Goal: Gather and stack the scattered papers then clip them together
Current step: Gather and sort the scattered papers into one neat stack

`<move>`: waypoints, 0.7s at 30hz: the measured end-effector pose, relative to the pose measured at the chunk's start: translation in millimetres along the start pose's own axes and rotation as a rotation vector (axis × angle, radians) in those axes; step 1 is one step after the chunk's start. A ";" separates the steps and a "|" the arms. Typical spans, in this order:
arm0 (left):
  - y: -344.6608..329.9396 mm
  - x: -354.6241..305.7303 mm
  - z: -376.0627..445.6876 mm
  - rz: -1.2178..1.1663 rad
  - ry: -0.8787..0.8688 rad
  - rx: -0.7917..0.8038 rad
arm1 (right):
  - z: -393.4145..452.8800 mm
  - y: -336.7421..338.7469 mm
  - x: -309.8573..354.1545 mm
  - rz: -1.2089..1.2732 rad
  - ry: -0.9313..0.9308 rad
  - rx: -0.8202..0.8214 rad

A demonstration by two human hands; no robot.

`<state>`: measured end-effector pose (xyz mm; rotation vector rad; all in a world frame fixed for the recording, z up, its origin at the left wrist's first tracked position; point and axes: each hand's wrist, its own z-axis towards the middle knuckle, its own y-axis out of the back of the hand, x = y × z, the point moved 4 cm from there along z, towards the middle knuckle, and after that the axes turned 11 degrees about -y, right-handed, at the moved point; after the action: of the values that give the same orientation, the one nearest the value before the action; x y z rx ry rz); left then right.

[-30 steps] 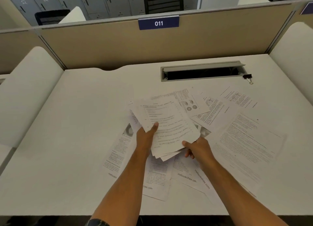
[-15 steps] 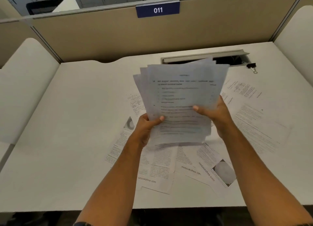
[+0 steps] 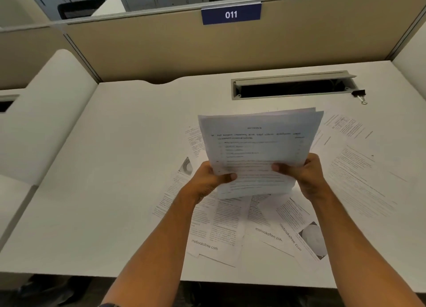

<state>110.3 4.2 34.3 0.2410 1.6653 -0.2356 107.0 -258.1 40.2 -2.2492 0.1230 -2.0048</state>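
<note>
A second ago the bundle of papers lay low over the surface; now it stands upright, lifted clear. The left hand and right hand each pinch a lower edge in a closed grip. Loose sheets remain below; the binder clip waits far right.

Two hands, left and right; one held stack of sheets, number unclear; loose sheets on one desk, too overlapped to count; one binder clip; one sign; one slot.
</note>
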 end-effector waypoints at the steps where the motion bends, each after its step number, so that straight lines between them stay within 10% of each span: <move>1: -2.0 -0.8 1.1 0.010 -0.010 -0.006 | 0.5 2.0 -0.5 0.000 0.007 0.000; 6: -12.3 1.6 6.7 0.056 -0.006 -0.014 | 6.0 12.0 -8.1 -0.054 -0.057 0.027; 14: 12.1 20.4 -0.3 0.634 0.146 -0.340 | 5.4 57.1 -8.2 0.042 -0.146 -0.479; 21: 27.3 37.1 -23.6 1.112 0.411 -0.362 | -6.4 81.5 -16.3 -0.003 -0.194 -0.602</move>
<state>92.0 38.0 -0.5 0.9281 1.6889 0.9923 100.7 -336.6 12.9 -2.7642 0.7981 -1.9176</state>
